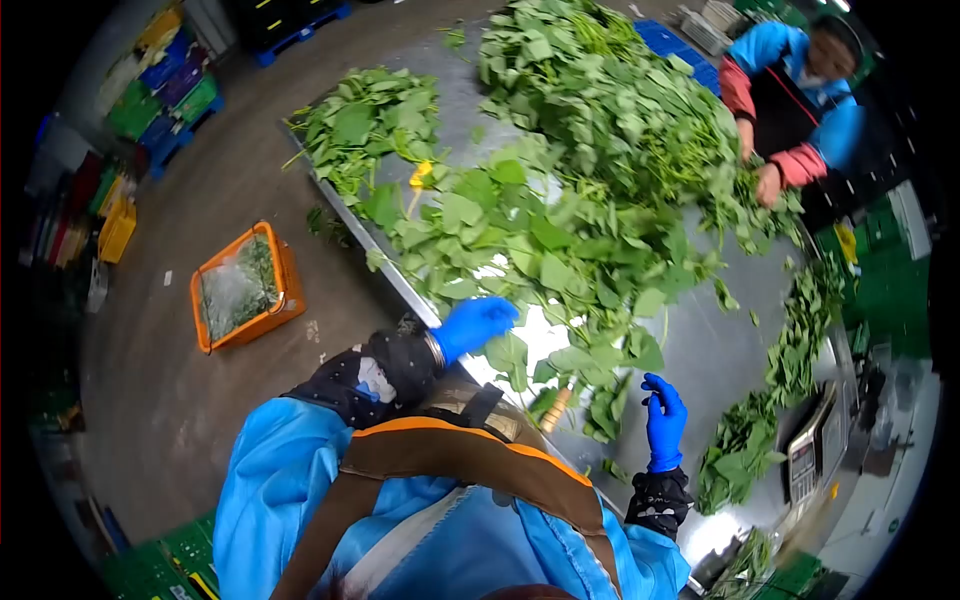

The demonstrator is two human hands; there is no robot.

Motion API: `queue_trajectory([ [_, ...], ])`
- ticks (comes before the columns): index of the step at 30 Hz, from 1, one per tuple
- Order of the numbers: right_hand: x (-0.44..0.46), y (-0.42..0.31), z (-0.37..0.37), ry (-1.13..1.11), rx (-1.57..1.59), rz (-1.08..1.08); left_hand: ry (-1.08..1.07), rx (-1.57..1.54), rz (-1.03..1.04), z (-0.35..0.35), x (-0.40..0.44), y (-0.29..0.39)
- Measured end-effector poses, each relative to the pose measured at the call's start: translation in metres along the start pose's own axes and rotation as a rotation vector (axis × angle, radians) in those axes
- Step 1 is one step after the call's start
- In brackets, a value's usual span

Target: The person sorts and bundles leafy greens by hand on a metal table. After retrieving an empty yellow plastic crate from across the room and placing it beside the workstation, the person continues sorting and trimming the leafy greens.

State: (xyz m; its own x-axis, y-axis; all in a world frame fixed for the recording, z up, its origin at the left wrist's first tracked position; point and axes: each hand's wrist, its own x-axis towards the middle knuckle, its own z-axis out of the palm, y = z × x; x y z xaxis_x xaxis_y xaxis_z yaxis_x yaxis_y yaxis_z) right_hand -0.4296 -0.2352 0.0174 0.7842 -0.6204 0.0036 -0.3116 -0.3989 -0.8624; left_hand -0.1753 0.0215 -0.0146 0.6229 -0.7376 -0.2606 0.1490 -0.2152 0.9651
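Loose leafy green stems (540, 250) are spread across a metal table (730, 320) in front of me. My left hand (478, 328), in a blue glove, is at the near edge of these leaves with its fingers stretched out and no stem visible in it. Further right, my right hand (665, 422), gloved in blue too, is raised over the bare metal with thumb and fingers apart. Between the two hands lies a light wooden handle (555, 410), partly covered by leaves; what it belongs to is hidden.
A co-worker (800, 90) across the table handles leaves from the large heap (620, 110). Leaf bunches (740, 450) line the right side beside a scale (803, 468). An orange crate (285, 285) with greens in plastic stands on the floor at left.
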Motion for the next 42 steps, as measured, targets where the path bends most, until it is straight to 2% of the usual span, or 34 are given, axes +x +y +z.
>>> queue_trajectory([
  [3, 0.033, -0.037, 0.038, -0.094, -0.118, -0.123, 0.264, 0.168, 0.069, -0.071, 0.024, 0.007],
  [4, 0.043, -0.053, 0.055, -0.149, -0.089, -0.088, 0.295, 0.155, 0.081, -0.096, 0.031, 0.012],
  [5, 0.052, -0.062, 0.073, -0.184, -0.114, -0.153, 0.362, 0.345, 0.103, -0.123, 0.04, 0.018],
  [7, 0.073, -0.099, 0.113, -0.246, -0.084, -0.257, 0.451, 0.329, 0.135, -0.178, 0.064, 0.016],
  [8, 0.083, -0.115, 0.134, -0.299, -0.066, -0.217, 0.52, 0.402, 0.166, -0.206, 0.082, 0.007],
  [9, 0.094, -0.133, 0.153, -0.342, -0.1, -0.265, 0.585, 0.474, 0.196, -0.228, 0.096, 0.0],
  [10, 0.103, -0.145, 0.173, -0.381, -0.145, -0.29, 0.659, 0.664, 0.237, -0.237, 0.101, 0.016],
  [11, 0.113, -0.156, 0.193, -0.416, -0.19, -0.316, 0.679, 0.905, 0.45, -0.254, 0.116, 0.013],
  [13, 0.126, -0.179, 0.231, -0.482, -0.209, -0.401, 0.513, 1.173, 0.478, -0.281, 0.145, 0.026],
  [16, 0.14, -0.204, 0.273, -0.589, -0.303, -0.441, 0.488, 1.336, 0.677, -0.313, 0.193, 0.001],
  [19, 0.143, -0.211, 0.291, -0.535, -0.314, -0.343, 0.344, 1.239, 0.919, -0.331, 0.226, -0.015],
  [20, 0.139, -0.214, 0.289, -0.495, -0.306, -0.286, 0.239, 1.256, 0.783, -0.334, 0.228, 0.0],
  [21, 0.132, -0.202, 0.285, -0.415, -0.255, -0.251, 0.28, 1.046, 0.79, -0.333, 0.229, 0.009],
  [22, 0.127, -0.201, 0.273, -0.333, -0.246, -0.15, 0.179, 1.059, 0.741, -0.332, 0.226, 0.043],
  [23, 0.121, -0.199, 0.257, -0.253, -0.235, -0.055, 0.179, 1.057, 0.681, -0.335, 0.231, 0.05],
  [24, 0.113, -0.191, 0.238, -0.124, -0.21, 0.079, 0.256, 0.723, 0.659, -0.332, 0.227, 0.065],
  [25, 0.103, -0.181, 0.217, -0.002, -0.183, 0.199, 0.169, 0.439, 0.521, -0.327, 0.206, 0.113],
  [26, 0.092, -0.173, 0.199, 0.165, -0.132, 0.259, 0.133, 0.248, 0.491, -0.327, 0.201, 0.134],
  [27, 0.082, -0.163, 0.185, 0.332, -0.077, 0.293, 0.113, 0.064, 0.466, -0.328, 0.199, 0.141],
  [29, 0.061, -0.142, 0.16, 0.417, -0.13, 0.458, -0.025, -0.072, 0.285, -0.324, 0.196, 0.142],
  [31, 0.05, -0.141, 0.155, 0.292, -0.397, 0.534, -0.168, -0.121, 0.083, -0.304, 0.185, 0.132],
  [34, 0.032, -0.122, 0.165, 0.13, -0.555, 0.463, -0.248, -0.242, -0.091, -0.276, 0.181, 0.1],
  [35, 0.021, -0.11, 0.166, 0.176, -0.598, 0.476, -0.244, -0.231, -0.121, -0.264, 0.176, 0.097],
  [37, 0.003, -0.108, 0.159, 0.353, -0.592, 0.638, -0.262, -0.216, -0.156, -0.24, 0.169, 0.093],
  [40, -0.021, -0.086, 0.152, 0.37, -0.681, 0.79, -0.303, -0.214, -0.155, -0.218, 0.159, 0.078],
  [42, -0.036, -0.046, 0.165, 0.344, -0.68, 0.844, -0.334, -0.305, -0.219, -0.207, 0.154, 0.077],
])
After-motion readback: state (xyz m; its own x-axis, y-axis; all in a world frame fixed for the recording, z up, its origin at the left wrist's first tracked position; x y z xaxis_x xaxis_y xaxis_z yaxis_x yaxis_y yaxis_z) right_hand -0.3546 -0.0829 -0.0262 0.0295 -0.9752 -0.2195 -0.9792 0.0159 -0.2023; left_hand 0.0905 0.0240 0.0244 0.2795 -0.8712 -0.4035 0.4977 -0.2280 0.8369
